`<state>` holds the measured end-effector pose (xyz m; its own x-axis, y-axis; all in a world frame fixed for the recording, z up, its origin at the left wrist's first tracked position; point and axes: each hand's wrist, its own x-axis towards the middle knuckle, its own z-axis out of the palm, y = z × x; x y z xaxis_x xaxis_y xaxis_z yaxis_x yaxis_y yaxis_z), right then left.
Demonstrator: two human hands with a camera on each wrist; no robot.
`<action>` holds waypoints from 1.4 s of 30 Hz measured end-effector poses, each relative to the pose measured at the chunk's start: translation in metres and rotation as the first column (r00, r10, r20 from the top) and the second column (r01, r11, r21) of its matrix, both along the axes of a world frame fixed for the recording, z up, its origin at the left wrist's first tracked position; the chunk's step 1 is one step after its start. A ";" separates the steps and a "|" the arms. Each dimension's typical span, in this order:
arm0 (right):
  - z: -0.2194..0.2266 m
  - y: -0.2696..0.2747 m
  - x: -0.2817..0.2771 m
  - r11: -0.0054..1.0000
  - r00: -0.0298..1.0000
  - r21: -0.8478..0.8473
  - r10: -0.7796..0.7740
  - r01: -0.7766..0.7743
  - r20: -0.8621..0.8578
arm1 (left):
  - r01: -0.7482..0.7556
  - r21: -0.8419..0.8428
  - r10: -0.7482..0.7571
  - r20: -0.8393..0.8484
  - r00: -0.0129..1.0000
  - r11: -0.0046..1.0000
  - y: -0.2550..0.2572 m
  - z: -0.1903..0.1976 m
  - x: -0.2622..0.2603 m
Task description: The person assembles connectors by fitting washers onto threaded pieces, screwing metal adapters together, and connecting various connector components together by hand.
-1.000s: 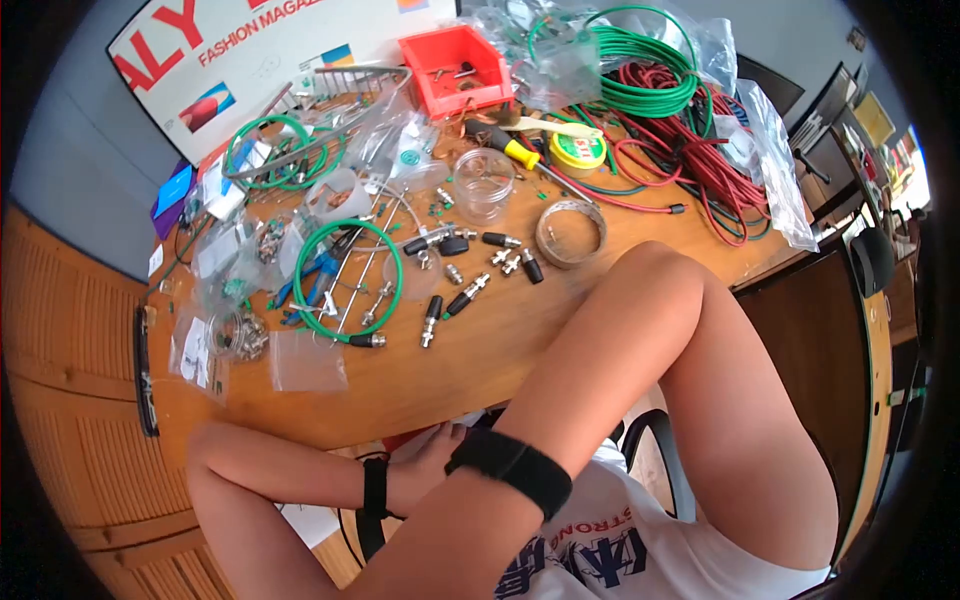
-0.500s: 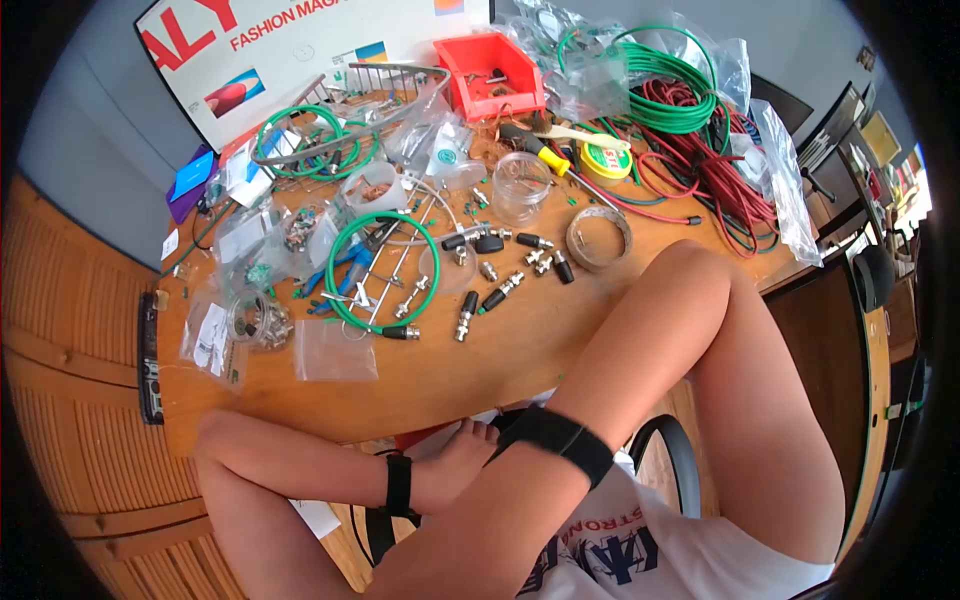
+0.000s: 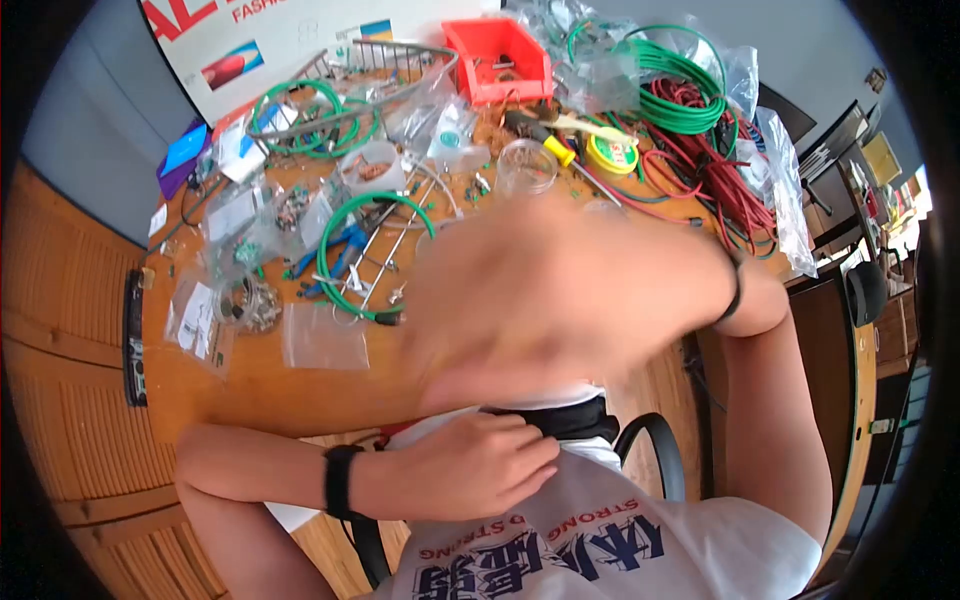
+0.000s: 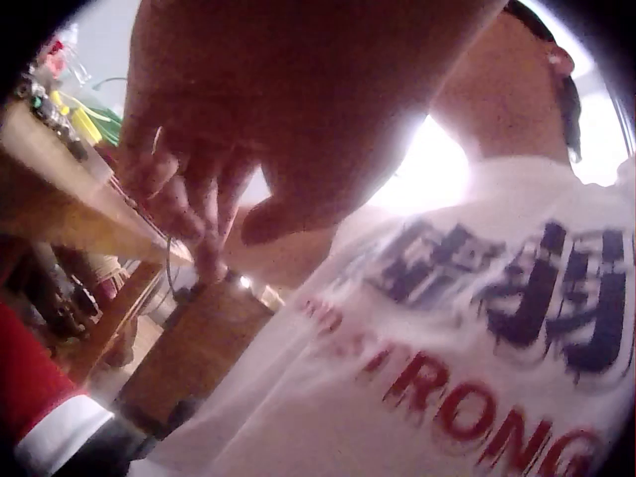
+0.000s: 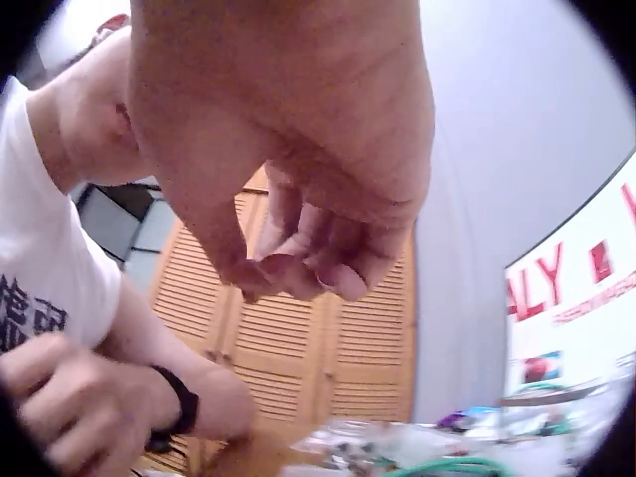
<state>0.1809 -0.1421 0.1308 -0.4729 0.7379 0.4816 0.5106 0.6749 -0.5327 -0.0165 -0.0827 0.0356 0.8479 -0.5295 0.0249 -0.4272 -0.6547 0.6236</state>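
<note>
My right hand (image 3: 560, 290) is blurred and raised over the front of the table, between the camera and the tabletop. In the right wrist view that hand (image 5: 308, 169) hangs with loosely bent fingers and holds nothing. It hides the black and silver cable connectors in the head view. Beside it on the table lies a looped green cable (image 3: 323, 250) with a black-ended plug (image 3: 387, 318). My left hand (image 3: 480, 465) is in front of the white shirt (image 3: 630, 500), fingers relaxed and nothing in them. A black band (image 3: 340, 480) circles the left wrist.
Near the table's front left are a clear plastic bag (image 3: 325, 335) and a jar of metal parts (image 3: 250, 305). A red bin (image 3: 495, 65), a yellow-collared screwdriver (image 3: 558, 150), a yellow tin (image 3: 612, 152) and coiled green cable (image 3: 680, 105) stand farther back. Red cables (image 3: 730, 185) spread at right.
The right hand has risen from the lap to above the table and now covers the connectors. My left hand has shifted right across the shirt. The camera view has turned slightly.
</note>
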 end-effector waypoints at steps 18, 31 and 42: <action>-0.067 -0.029 0.097 0.722 0.721 -0.294 -0.394 0.627 0.570 | -0.684 -0.494 0.336 -0.619 0.710 0.536 0.056 -0.018 0.034; -0.083 -0.031 0.085 0.818 0.737 -0.179 -0.369 0.547 0.567 | -0.672 -0.419 0.558 -0.374 0.740 0.610 0.070 -0.023 0.040; -0.090 -0.027 0.077 0.873 0.808 -0.114 -0.380 0.474 0.450 | -0.711 -0.291 0.639 -0.313 0.703 0.640 0.064 -0.028 0.043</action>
<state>0.2583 -0.1696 0.0413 -0.2010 0.9710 0.1298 0.9187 0.2328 -0.3190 0.0262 -0.0182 0.0073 0.9729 0.2137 -0.0884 0.1741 -0.4254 0.8881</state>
